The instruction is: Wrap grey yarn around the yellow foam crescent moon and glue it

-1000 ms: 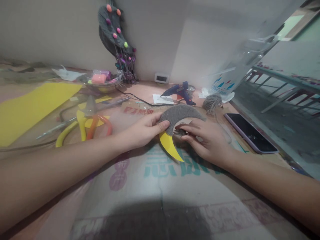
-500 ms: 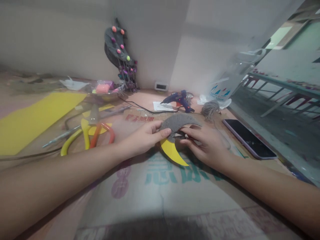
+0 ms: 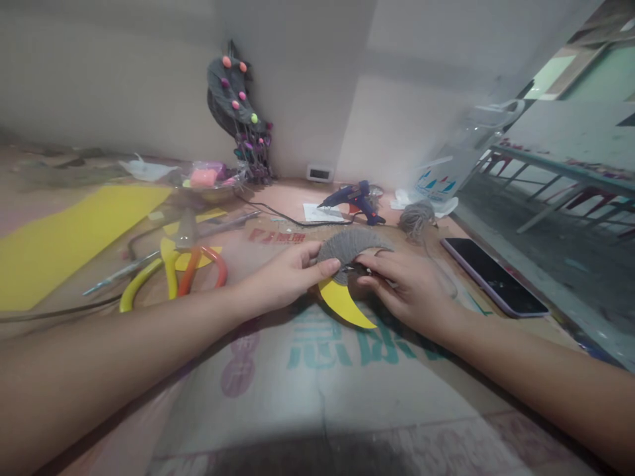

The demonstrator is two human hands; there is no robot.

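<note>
A yellow crescent moon stands tilted above the cardboard, its upper part wrapped in grey yarn and its lower tip bare. My left hand grips its left edge, thumb over the wrapped front. On the inner side of the curve, my right hand is closed with thumb and forefinger near each other; a dark strand seems to be between them, though the fingers partly hide it. Behind the hands lies a ball of grey yarn, with a strand running down toward the right hand.
A blue glue gun rests behind the crescent. Pliers with yellow and orange handles and yellow sheet lie left. A phone is at right. A decorated grey moon hangs against the wall; printed cardboard covers the front.
The crescent has tilted slightly, and its grey upper end now shows less beyond the right hand. Both hands stay in nearly the same place.
</note>
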